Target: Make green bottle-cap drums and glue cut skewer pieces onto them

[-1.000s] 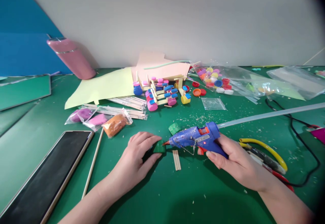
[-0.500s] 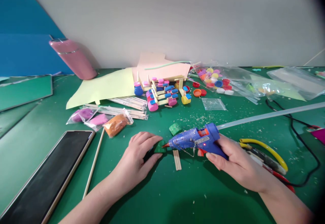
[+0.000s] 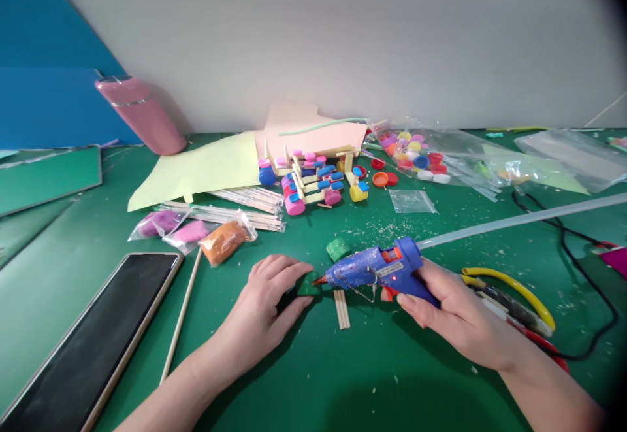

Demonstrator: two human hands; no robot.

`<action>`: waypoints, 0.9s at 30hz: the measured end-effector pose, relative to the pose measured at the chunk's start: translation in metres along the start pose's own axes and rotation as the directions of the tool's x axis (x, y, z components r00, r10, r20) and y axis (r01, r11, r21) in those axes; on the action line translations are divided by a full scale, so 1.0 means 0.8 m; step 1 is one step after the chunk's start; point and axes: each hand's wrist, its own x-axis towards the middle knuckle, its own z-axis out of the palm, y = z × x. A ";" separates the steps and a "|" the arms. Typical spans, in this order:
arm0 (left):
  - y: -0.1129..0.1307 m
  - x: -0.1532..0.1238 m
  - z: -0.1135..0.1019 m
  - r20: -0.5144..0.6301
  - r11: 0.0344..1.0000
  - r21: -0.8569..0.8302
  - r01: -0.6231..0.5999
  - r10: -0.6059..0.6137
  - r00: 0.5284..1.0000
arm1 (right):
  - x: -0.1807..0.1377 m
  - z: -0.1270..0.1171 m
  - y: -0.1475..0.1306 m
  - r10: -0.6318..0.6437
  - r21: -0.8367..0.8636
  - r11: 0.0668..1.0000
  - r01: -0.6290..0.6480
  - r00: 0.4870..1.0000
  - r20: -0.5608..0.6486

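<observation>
My right hand grips a blue hot glue gun with a long clear glue stick sticking out behind it. Its orange nozzle touches a green bottle cap that my left hand pinches against the green mat. A second green cap lies just behind the nozzle. A pair of short wooden sticks lies under the gun.
A model of sticks and coloured caps stands mid-table, with a bag of caps to its right. Clay packets, stick bundles, a tablet, a long skewer, a pink bottle, pliers and a black cable lie around.
</observation>
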 end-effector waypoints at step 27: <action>-0.005 0.000 0.005 -0.007 1.000 -0.012 -0.011 0.011 1.000 | -0.001 -0.001 0.004 0.007 0.015 1.000 -0.007 1.000 0.004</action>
